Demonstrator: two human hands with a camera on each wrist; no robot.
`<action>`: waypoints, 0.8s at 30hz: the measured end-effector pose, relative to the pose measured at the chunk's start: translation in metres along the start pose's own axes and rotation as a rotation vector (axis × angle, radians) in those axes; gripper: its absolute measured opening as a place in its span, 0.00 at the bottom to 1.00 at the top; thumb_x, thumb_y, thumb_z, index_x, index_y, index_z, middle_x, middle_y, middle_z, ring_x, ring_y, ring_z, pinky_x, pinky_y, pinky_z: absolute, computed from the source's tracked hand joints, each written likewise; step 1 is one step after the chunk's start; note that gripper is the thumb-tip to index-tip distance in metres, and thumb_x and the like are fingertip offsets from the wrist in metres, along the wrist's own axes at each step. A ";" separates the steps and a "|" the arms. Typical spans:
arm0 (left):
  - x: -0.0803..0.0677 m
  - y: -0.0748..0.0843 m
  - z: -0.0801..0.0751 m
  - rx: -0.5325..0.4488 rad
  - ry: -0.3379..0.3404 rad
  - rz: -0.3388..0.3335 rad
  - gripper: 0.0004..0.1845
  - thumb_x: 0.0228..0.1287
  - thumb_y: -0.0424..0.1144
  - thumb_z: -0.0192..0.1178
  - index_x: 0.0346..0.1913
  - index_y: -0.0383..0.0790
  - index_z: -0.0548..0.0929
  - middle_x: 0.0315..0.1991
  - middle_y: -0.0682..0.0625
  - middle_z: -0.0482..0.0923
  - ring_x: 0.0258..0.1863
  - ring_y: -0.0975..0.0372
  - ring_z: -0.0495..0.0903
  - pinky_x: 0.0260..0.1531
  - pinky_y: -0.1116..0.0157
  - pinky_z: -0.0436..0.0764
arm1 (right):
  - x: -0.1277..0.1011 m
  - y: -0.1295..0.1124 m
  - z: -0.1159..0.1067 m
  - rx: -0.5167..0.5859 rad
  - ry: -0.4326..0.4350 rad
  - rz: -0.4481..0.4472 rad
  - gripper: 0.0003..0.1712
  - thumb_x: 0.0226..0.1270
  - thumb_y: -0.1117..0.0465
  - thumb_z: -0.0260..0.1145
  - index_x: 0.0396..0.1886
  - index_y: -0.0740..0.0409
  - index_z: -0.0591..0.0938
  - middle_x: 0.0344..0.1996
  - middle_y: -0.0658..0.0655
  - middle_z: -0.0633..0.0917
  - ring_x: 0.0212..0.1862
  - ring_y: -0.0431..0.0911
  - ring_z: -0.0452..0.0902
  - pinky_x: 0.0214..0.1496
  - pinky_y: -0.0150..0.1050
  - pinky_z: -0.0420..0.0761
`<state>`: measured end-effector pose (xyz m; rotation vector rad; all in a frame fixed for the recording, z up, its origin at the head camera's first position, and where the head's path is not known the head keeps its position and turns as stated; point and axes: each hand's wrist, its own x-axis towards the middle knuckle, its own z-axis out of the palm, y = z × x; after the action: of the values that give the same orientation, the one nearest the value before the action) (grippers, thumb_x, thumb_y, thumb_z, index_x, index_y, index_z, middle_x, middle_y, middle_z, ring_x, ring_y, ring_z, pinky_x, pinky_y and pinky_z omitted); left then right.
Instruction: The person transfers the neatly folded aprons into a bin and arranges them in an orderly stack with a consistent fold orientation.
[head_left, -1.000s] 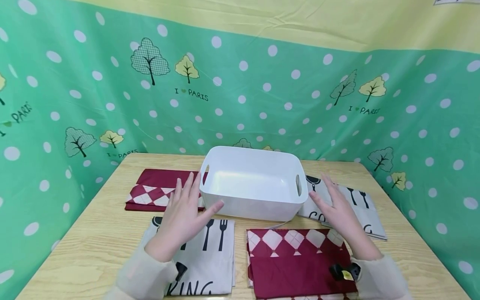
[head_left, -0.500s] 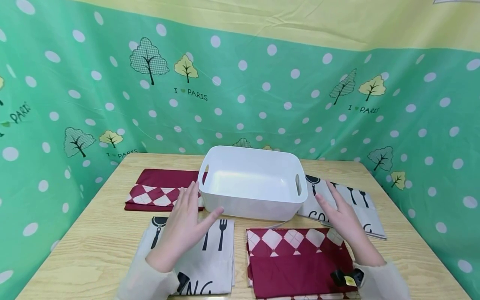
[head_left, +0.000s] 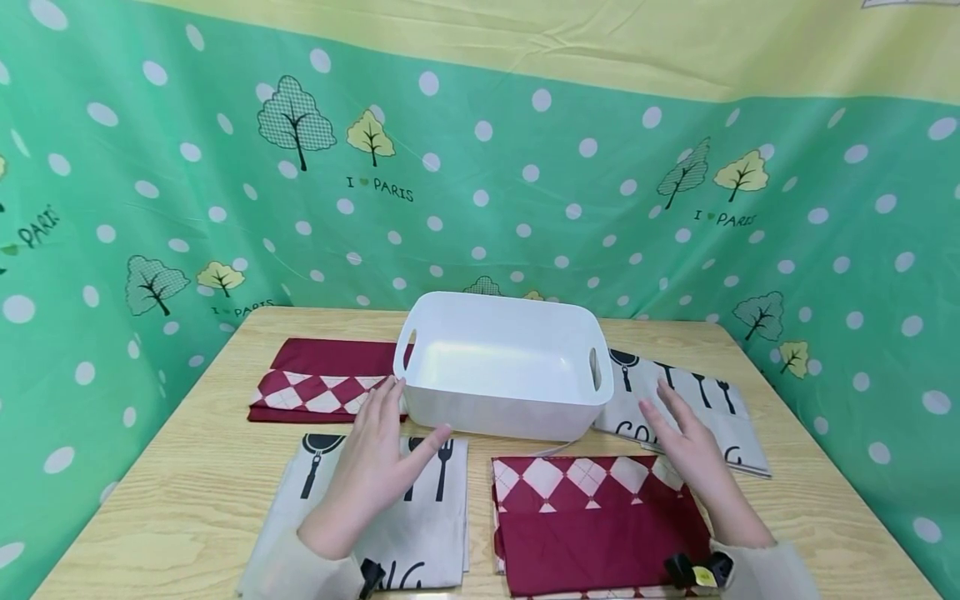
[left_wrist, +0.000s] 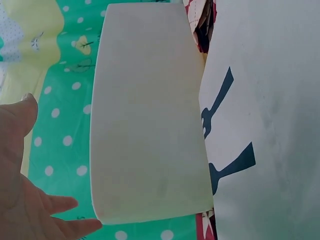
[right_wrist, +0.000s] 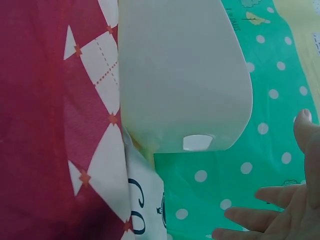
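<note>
A white plastic bin (head_left: 495, 417) with oval handle holes stands at the middle back of the table, nothing in it. My left hand (head_left: 375, 467), fingers spread, hovers over a folded white cloth printed with black cutlery (head_left: 442, 542); its fingertips overlap the bin's left front corner in the head view. To the right of the bin my right hand (head_left: 693, 454) is held up with straight fingers and holds nothing. Below it lies a folded maroon cloth with a diamond band (head_left: 592, 542). Both wrist views show spread fingers apart from the bin's wall (left_wrist: 150, 115).
Another folded maroon cloth (head_left: 337, 354) lies left of the bin, and a second white printed cloth (head_left: 720, 433) lies to its right. Green dotted curtains (head_left: 480, 167) enclose the wooden table (head_left: 165, 500) at the back and sides.
Both hands have drawn back slightly toward me, the right one also a little to the right. The bin and the cloths lie as before.
</note>
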<state>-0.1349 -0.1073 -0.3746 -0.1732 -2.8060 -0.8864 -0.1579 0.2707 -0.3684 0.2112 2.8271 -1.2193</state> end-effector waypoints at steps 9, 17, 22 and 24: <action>-0.004 0.002 0.004 -0.039 -0.014 -0.037 0.53 0.61 0.71 0.57 0.76 0.35 0.56 0.75 0.38 0.55 0.74 0.43 0.54 0.68 0.36 0.62 | 0.000 0.009 0.004 0.016 -0.019 0.041 0.49 0.74 0.31 0.43 0.81 0.53 0.41 0.78 0.67 0.51 0.78 0.67 0.42 0.72 0.71 0.53; -0.008 0.007 0.006 -0.102 -0.042 -0.077 0.50 0.60 0.66 0.62 0.76 0.40 0.57 0.75 0.41 0.56 0.73 0.45 0.55 0.66 0.37 0.67 | -0.003 0.016 0.006 0.094 -0.013 0.058 0.49 0.73 0.31 0.44 0.81 0.53 0.43 0.78 0.67 0.52 0.78 0.67 0.42 0.75 0.68 0.51; -0.011 0.012 0.012 -0.181 -0.066 -0.119 0.49 0.60 0.65 0.63 0.75 0.41 0.58 0.75 0.41 0.56 0.74 0.44 0.57 0.64 0.36 0.67 | -0.005 0.021 0.009 0.117 -0.005 0.076 0.49 0.73 0.30 0.44 0.81 0.53 0.43 0.78 0.67 0.53 0.78 0.66 0.44 0.75 0.66 0.51; -0.013 0.014 0.015 -0.216 -0.082 -0.137 0.48 0.61 0.65 0.62 0.75 0.41 0.59 0.75 0.41 0.57 0.73 0.43 0.57 0.65 0.35 0.66 | -0.006 0.023 0.009 0.123 -0.001 0.080 0.49 0.73 0.31 0.44 0.81 0.53 0.43 0.78 0.68 0.53 0.78 0.66 0.44 0.76 0.66 0.51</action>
<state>-0.1218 -0.0885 -0.3818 -0.0486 -2.8190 -1.2409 -0.1487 0.2791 -0.3902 0.3251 2.7157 -1.3763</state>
